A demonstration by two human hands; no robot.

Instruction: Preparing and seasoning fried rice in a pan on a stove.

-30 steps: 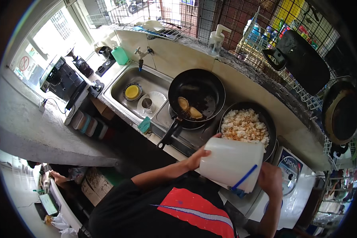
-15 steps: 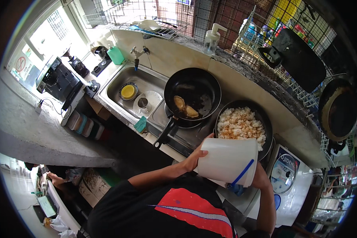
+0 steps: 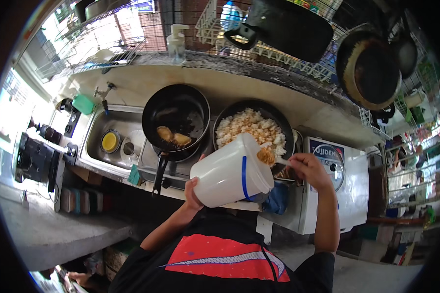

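Note:
My left hand (image 3: 193, 196) grips the bottom end of a white plastic bucket (image 3: 222, 176) with a blue handle. The bucket lies tilted, its mouth toward the right. At that mouth my right hand (image 3: 310, 170) pinches the pale handle of a spoon (image 3: 281, 161), heaped with brown granules (image 3: 266, 156). Just beyond, a dark pan holds white rice (image 3: 249, 122) with brown sprinkled over it. To its left, a black frying pan (image 3: 193, 102) contains two browned pieces of food (image 3: 173, 136). The inside of the bucket is hidden.
A steel sink (image 3: 95, 139) with a yellow round item (image 3: 110, 141) and a cup lies to the left. Past the rice pan stands a white appliance (image 3: 352, 195). Pots and pans (image 3: 371, 68) hang from the wire rack at upper right.
My right hand has come out from behind the bucket with a spoonful of brown granules. The bucket is turned, its mouth now facing right. The whole view has shifted and rotated.

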